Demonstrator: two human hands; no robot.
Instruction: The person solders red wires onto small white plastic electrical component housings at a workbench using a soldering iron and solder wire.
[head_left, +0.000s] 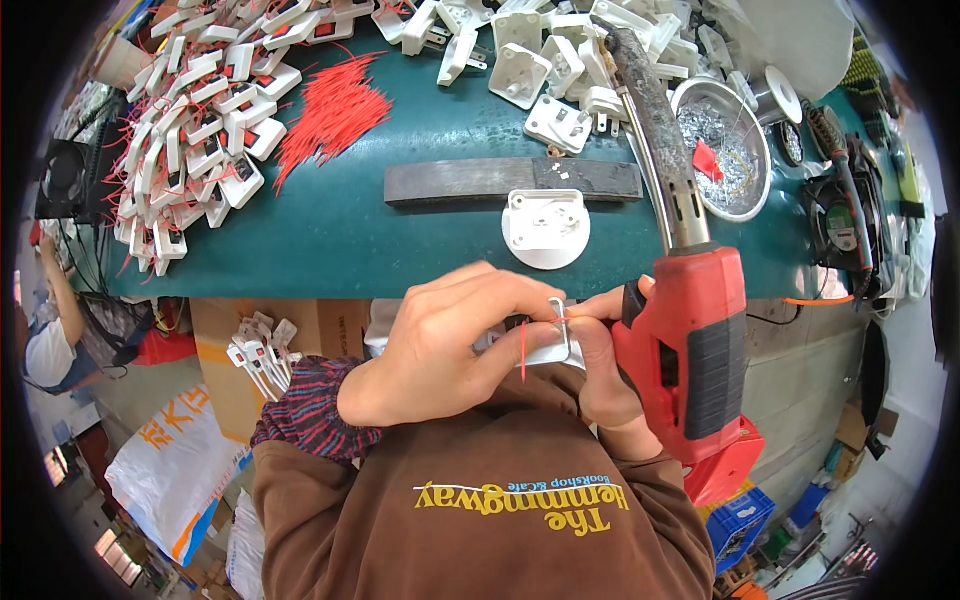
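Just past the table's near edge, my left hand [435, 345] is closed, pinching a small white plastic housing [550, 353]. A short red wire [523, 360] hangs beside my left fingertips. The thumb and forefinger of my right hand [603, 375] close on the same housing from the right. Part of my right hand is hidden behind a red and black tool [690, 340] with a metal barrel, resembling a soldering gun. On the table beyond my hands lies a white plug shell [546, 228], its inner side up, against a dark flat bar [455, 183].
Many white housings with red wires [205, 150] are heaped at the far left, beside a pile of red wires [335, 108]. White plug shells [520, 75] cover the back. A metal bowl [752, 190] holds scraps. Right of it stand a solder spool [782, 97] and a black fan [838, 230].
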